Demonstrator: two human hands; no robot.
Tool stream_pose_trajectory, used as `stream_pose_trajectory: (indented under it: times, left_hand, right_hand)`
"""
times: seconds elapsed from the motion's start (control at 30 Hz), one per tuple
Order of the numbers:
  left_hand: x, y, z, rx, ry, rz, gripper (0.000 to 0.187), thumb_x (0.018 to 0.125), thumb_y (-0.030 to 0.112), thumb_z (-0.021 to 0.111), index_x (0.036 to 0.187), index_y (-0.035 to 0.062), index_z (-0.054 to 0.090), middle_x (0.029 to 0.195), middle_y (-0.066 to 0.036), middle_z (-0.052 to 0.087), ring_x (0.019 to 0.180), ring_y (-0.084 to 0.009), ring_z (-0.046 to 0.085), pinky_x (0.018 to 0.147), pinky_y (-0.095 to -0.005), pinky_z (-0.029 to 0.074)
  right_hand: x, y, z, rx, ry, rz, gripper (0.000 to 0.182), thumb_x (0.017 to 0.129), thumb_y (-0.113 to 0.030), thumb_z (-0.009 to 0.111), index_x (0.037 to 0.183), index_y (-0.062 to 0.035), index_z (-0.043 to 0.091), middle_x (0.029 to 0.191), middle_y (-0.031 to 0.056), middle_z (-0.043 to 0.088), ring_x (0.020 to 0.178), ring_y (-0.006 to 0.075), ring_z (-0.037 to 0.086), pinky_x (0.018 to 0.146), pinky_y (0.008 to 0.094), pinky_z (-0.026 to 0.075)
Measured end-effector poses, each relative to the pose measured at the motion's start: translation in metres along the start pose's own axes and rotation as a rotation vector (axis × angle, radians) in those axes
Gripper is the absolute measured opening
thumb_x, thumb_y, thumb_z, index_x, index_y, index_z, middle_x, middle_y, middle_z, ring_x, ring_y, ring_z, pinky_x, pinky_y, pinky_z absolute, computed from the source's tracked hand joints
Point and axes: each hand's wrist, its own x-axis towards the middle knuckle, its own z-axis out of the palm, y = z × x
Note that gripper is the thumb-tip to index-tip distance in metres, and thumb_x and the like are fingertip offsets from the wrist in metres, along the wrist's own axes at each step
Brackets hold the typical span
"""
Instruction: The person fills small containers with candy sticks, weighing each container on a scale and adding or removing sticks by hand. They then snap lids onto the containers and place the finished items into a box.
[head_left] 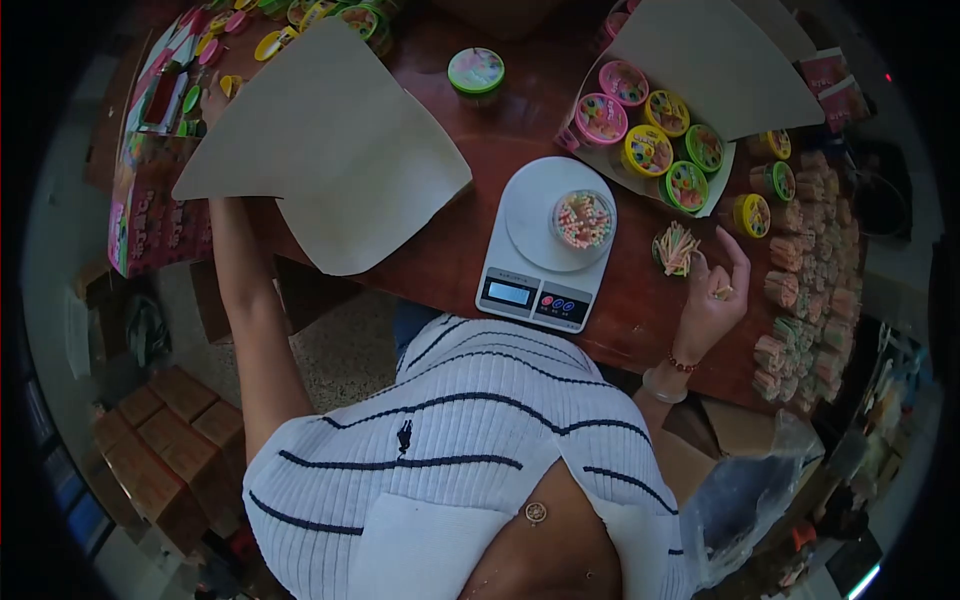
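At the upper left, my left hand [213,103] is partly covered by a cardboard flap [345,150]; its visible fingers close at a small yellow plastic piece [231,86], apparently a lid. My right hand [715,290] is beside a small tub of thin pastel sticks [677,250], thumb and forefinger apart. Its other fingers curl toward the palm, where a small pale spot shows that I cannot make out. A white kitchen scale [545,245] stands between my hands, bearing a clear round tub of colourful sticks [582,219], seen from above.
An open carton [640,183] holds several pink, yellow and green lidded tubs. One green-rimmed tub [476,72] stands at the back. Bundles of sticks [800,290] line the right side of the brown table [430,250]. A pink printed box [160,220] is at the left.
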Motion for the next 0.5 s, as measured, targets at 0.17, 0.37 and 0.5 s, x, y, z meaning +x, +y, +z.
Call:
stream_pose_trajectory:
  times: [0.17, 0.37, 0.5]
  left_hand:
    - [0.02, 0.0, 0.019, -0.02, -0.011, 0.017, 0.04, 0.102, 0.02, 0.059, 0.136, 0.0006, 0.06, 0.127, -0.016, 0.067, 0.113, -0.0257, 0.065, 0.101, -0.0369, 0.05]
    - [0.023, 0.001, 0.018, -0.031, 0.03, 0.018, 0.04, 0.101, 0.019, 0.058, 0.136, -0.0001, 0.06, 0.127, -0.016, 0.066, 0.113, -0.0257, 0.065, 0.1, -0.0373, 0.05]
    - [0.02, -0.003, 0.005, -0.044, 0.076, 0.041, 0.04, 0.101, 0.018, 0.058, 0.136, -0.0007, 0.06, 0.127, -0.016, 0.066, 0.113, -0.0257, 0.064, 0.099, -0.0376, 0.051]
  right_hand:
    - [-0.02, 0.006, -0.011, 0.034, 0.067, 0.088, 0.038, 0.091, 0.001, 0.074, 0.127, -0.0017, 0.066, 0.069, -0.0102, 0.034, 0.062, 0.0007, 0.026, 0.057, 0.0184, 0.023]
    - [-0.029, 0.015, -0.002, 0.029, -0.07, 0.156, 0.033, 0.091, 0.001, 0.074, 0.124, -0.0009, 0.068, 0.07, -0.0105, 0.043, 0.061, 0.0002, 0.028, 0.056, 0.0186, 0.023]
    - [-0.028, 0.011, 0.011, 0.717, -0.283, 0.255, 0.044, 0.107, -0.036, 0.057, 0.131, 0.0002, 0.06, 0.062, -0.0101, 0.03, 0.052, 0.0008, 0.025, 0.046, 0.0214, 0.02]
